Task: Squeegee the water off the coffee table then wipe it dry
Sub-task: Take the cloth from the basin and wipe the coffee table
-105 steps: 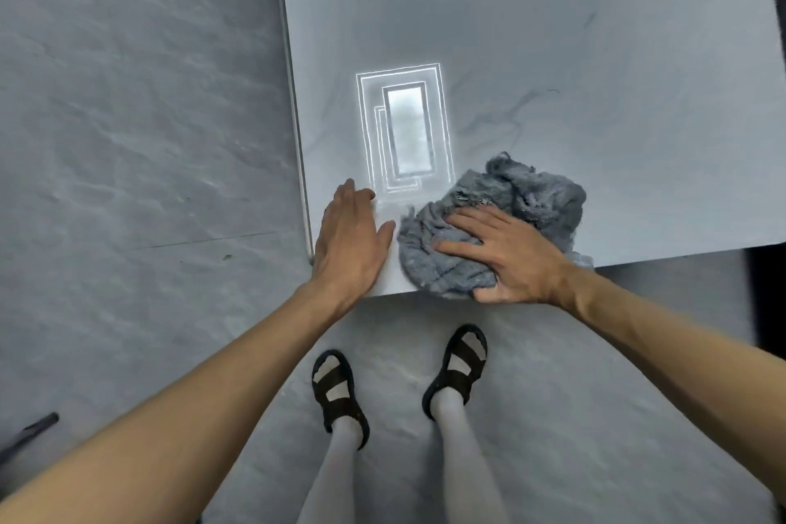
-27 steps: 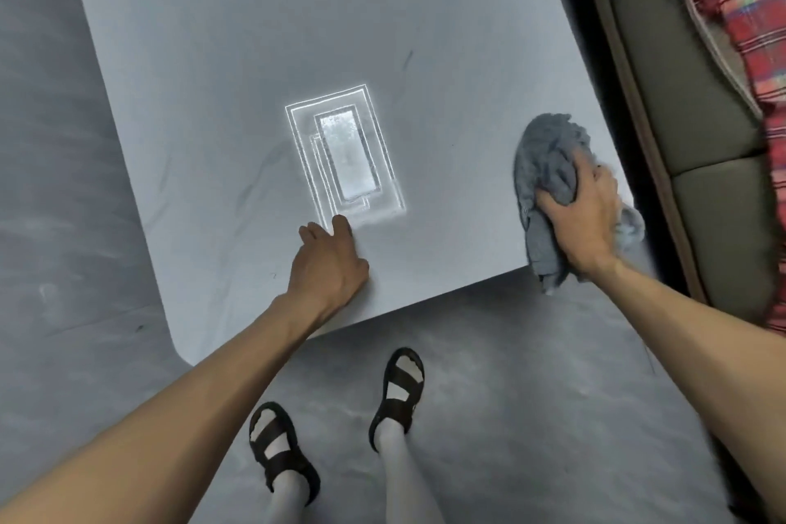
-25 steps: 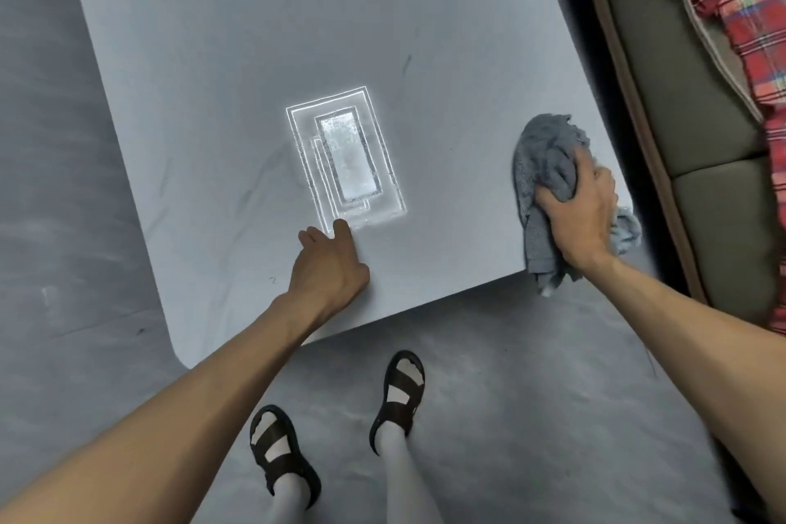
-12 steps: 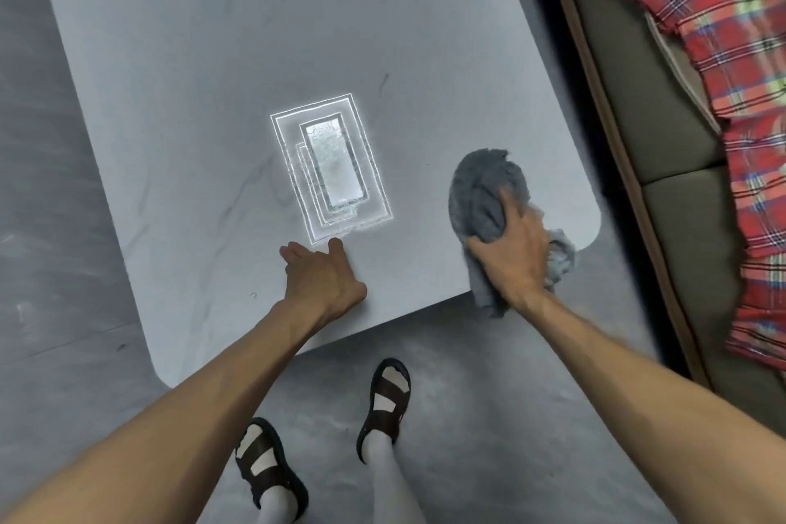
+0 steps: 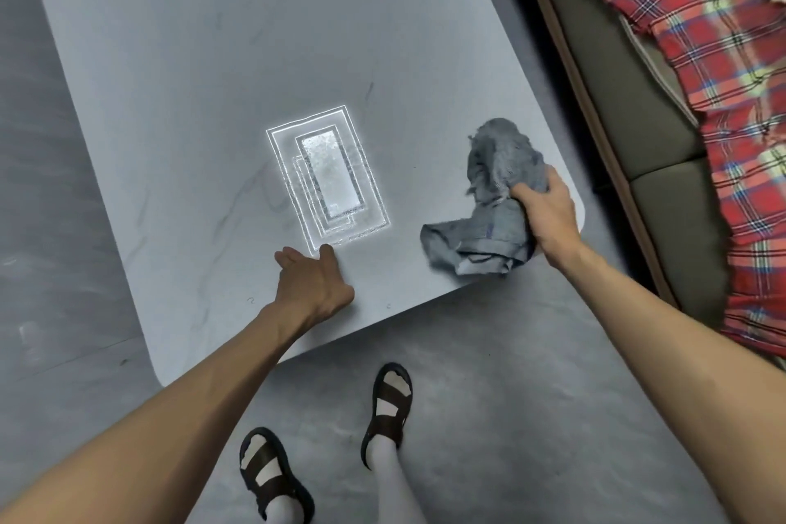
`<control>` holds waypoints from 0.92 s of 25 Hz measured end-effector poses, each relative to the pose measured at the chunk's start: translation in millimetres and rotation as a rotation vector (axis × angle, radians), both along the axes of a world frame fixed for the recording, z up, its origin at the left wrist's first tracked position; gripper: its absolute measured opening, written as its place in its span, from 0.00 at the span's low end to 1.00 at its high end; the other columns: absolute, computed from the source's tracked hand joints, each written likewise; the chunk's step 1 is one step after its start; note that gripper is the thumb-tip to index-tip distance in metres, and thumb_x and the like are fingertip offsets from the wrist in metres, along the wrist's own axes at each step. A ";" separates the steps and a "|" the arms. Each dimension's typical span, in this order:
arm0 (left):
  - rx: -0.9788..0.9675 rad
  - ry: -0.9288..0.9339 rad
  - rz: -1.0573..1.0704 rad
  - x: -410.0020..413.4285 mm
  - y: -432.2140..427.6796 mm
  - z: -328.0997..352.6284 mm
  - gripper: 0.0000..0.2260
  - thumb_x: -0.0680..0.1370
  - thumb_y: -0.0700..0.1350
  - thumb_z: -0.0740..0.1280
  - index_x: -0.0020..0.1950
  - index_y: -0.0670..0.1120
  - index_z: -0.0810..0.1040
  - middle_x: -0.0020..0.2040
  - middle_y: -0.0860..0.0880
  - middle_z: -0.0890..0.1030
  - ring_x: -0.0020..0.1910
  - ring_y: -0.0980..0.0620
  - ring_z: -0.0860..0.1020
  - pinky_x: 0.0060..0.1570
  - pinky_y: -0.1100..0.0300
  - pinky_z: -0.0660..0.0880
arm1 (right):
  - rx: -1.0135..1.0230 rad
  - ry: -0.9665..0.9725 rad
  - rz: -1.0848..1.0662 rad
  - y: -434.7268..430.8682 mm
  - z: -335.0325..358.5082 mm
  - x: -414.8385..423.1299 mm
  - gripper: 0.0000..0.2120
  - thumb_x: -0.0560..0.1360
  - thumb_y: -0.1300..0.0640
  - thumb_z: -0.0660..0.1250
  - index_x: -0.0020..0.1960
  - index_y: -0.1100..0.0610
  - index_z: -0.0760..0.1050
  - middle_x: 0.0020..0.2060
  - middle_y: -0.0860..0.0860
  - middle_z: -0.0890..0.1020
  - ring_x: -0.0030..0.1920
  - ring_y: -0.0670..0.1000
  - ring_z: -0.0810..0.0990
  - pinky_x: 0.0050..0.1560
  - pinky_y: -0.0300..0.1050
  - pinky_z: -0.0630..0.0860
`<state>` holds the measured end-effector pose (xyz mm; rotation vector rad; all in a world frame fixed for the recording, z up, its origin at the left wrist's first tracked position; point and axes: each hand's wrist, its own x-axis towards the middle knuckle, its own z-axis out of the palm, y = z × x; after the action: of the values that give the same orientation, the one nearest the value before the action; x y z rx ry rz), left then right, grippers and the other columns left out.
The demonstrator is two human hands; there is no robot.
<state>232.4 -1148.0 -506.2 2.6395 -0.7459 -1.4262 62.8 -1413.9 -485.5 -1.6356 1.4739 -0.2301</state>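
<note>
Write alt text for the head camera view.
A person's right hand grips a crumpled grey cloth on a pale coffee table near its corner, while the left hand rests flat on the tabletop. A ceiling light reflects between them.

Wide bare surface (image 5: 238,55) ahead and to the left; blocked near the right corner by a bunched cloth (image 5: 497,200), sofa (image 5: 663,140) just beyond.
</note>
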 end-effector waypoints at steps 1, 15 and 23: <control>0.004 0.002 -0.004 0.1 -0.1 1.1 0.22 0.72 0.40 0.57 0.66 0.38 0.60 0.71 0.20 0.46 0.73 0.23 0.45 0.66 0.42 0.68 | -0.205 0.192 0.029 -3.6 -5.2 -4.9 0.27 0.71 0.56 0.65 0.70 0.51 0.68 0.62 0.54 0.75 0.58 0.54 0.77 0.55 0.47 0.74; -0.024 -0.040 -0.006 1.4 11.6 -6.2 0.16 0.70 0.40 0.58 0.58 0.42 0.65 0.68 0.24 0.61 0.71 0.27 0.58 0.54 0.50 0.70 | -0.462 0.520 0.283 28.7 -38.8 19.0 0.37 0.67 0.41 0.67 0.73 0.44 0.59 0.57 0.62 0.73 0.55 0.64 0.71 0.56 0.57 0.72; -0.390 -0.366 0.523 39.8 116.8 -5.6 0.12 0.74 0.38 0.60 0.55 0.49 0.70 0.48 0.52 0.77 0.42 0.46 0.76 0.41 0.55 0.70 | -0.437 0.452 0.301 155.4 -52.3 54.6 0.39 0.68 0.38 0.67 0.75 0.42 0.57 0.61 0.60 0.71 0.58 0.61 0.70 0.56 0.55 0.72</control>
<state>272.2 -1031.2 -511.8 2.5289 -0.2674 -0.6074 117.4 -1258.5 -537.8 -2.3561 1.5460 -0.0076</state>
